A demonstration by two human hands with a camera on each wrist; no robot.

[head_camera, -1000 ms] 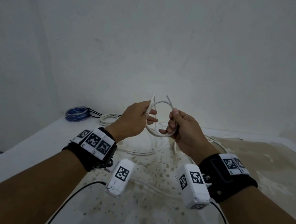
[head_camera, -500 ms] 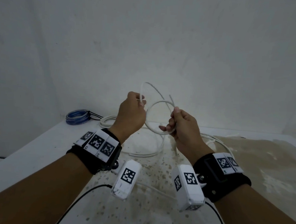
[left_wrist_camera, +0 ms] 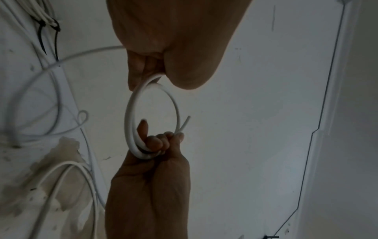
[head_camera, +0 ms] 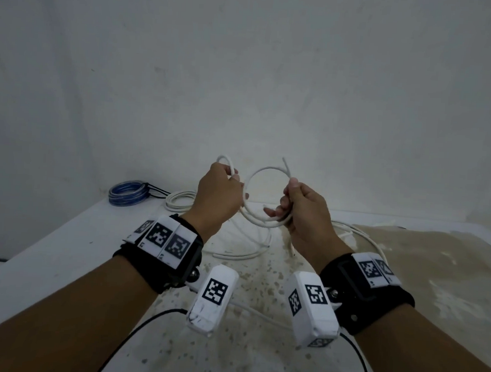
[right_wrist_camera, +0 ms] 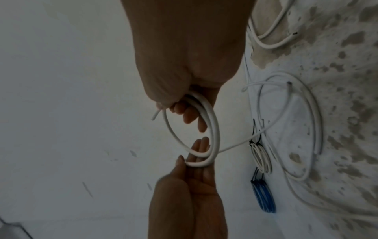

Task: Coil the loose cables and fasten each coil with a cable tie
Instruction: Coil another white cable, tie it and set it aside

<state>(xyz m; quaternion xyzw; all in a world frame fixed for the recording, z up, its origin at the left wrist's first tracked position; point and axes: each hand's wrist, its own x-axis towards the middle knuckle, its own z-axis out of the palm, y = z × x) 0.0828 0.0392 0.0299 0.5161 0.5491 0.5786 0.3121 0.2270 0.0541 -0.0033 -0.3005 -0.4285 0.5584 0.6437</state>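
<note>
Well beyond the left hand's fingers, a blue coil and a white coil already lie tied. The left hand pinches the white cable, feeding a fresh loop. The right hand curls round the half-wound turns; loose cable lies below, no tie on it yet.

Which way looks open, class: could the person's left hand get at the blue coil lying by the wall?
Probably yes, but not right away. The blue coil lies uncovered on the table's far left, on the left hand's side. That hand grips the white cable, so it must let go first.
</note>
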